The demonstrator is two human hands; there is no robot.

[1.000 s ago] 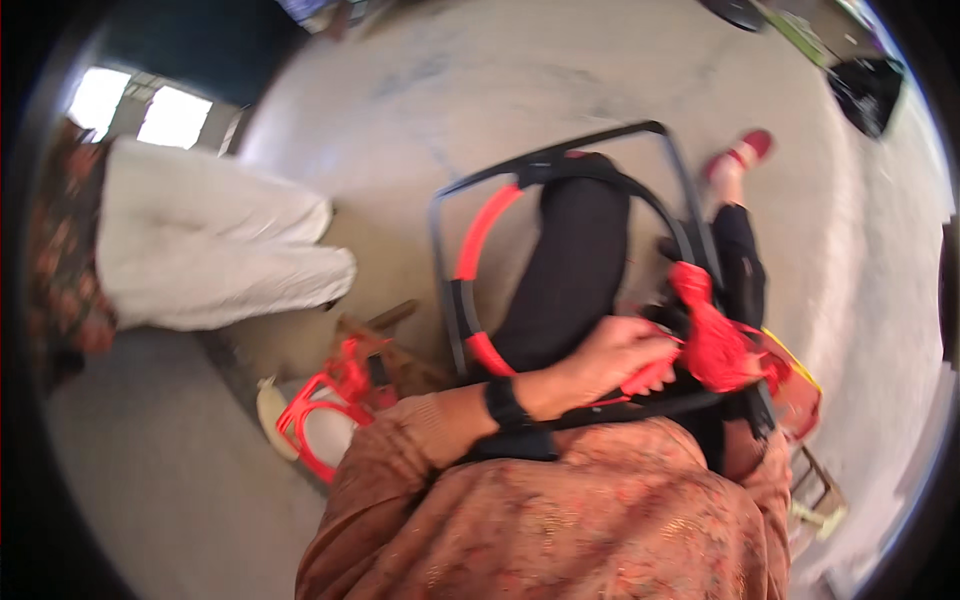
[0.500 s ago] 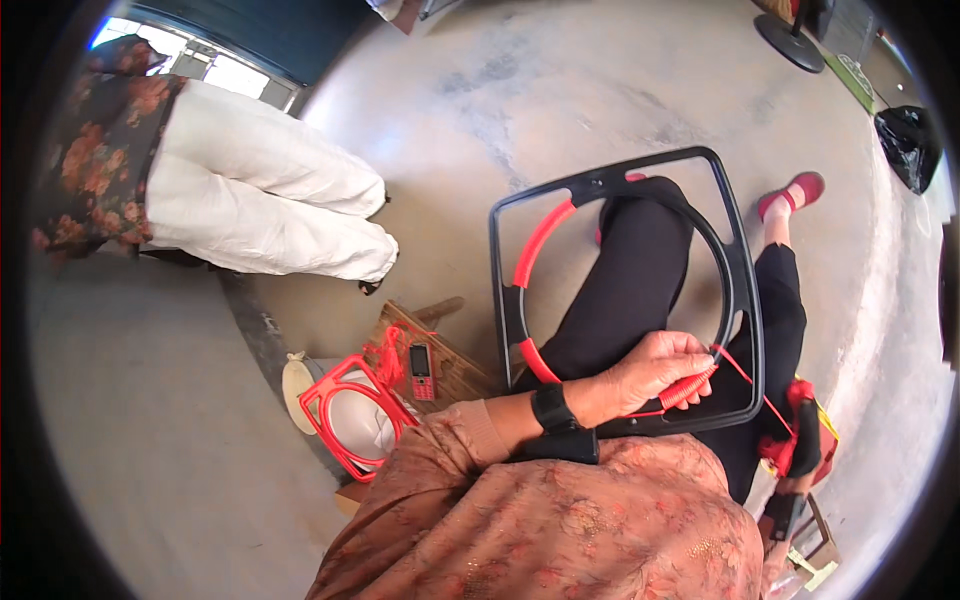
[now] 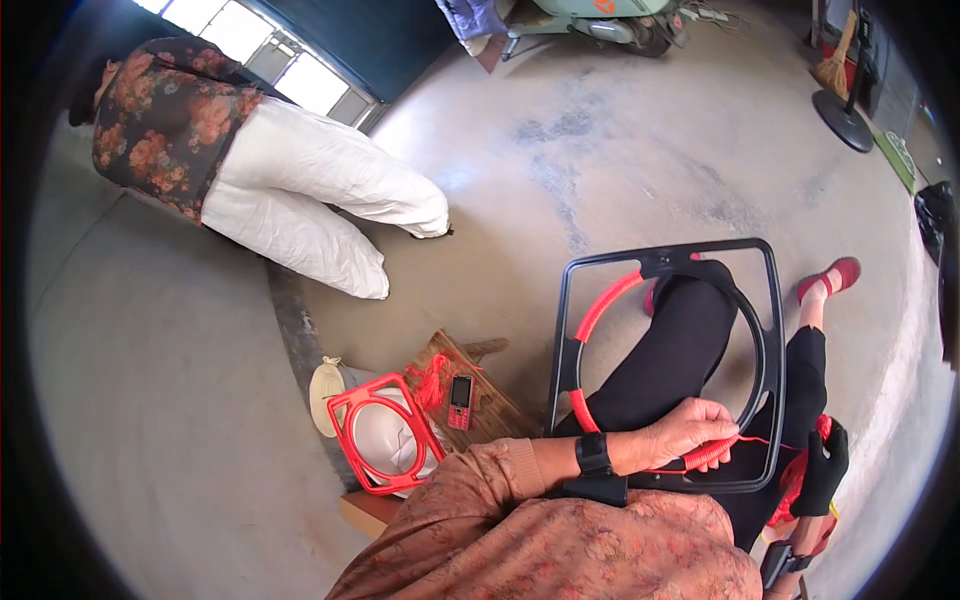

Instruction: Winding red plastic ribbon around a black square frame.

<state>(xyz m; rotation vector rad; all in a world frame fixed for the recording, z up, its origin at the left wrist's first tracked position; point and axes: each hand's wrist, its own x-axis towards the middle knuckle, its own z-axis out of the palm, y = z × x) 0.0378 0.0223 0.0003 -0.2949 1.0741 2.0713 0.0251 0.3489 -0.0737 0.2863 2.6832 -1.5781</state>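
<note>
A black square frame with a round inner ring [image 3: 660,262] lies across my lap. Red cord [image 3: 604,300] is wound tightly around parts of the ring. My bare left hand [image 3: 700,432] pinches the ring's near side at a wound stretch. From there a strand runs right to my right hand [image 3: 824,474], in a black glove. Its fingers are closed on a bundle of red cord [image 3: 824,427], just outside the frame. A red plastic bag [image 3: 788,492] shows partly behind that hand.
To my left, a wooden stool [image 3: 492,392] bears a mobile phone [image 3: 460,402] and loose red cord [image 3: 428,384]. A smaller red frame [image 3: 345,440] rests over something white. Beyond stands a person in white trousers [image 3: 320,165]. A scooter [image 3: 610,25] and a black stand [image 3: 845,122] are farther off.
My right gloved hand has come up beside the frame with the cord bundle. My left hand keeps its pinch on the ring. The view has shifted, and the other person's legs are wider apart.
</note>
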